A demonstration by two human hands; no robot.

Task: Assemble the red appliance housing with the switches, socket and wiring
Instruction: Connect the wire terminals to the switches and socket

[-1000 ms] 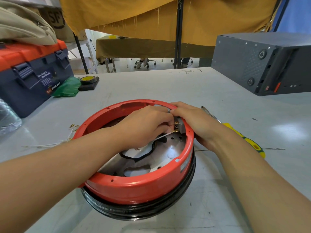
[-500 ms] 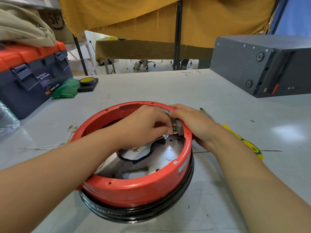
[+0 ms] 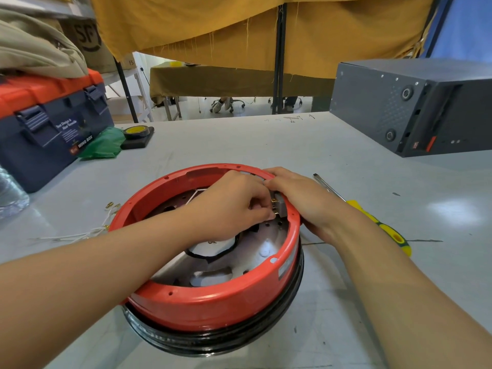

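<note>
Red round plastic appliance housing (image 3: 213, 307) sits on the grey bench (image 3: 239, 145), its rim steadied under the right hand (image 3: 298, 198); just left of it, the left hand (image 3: 234, 206) pinches a connector onto the small grey brass-terminal switch (image 3: 279, 207), apparently wiring it.
</note>
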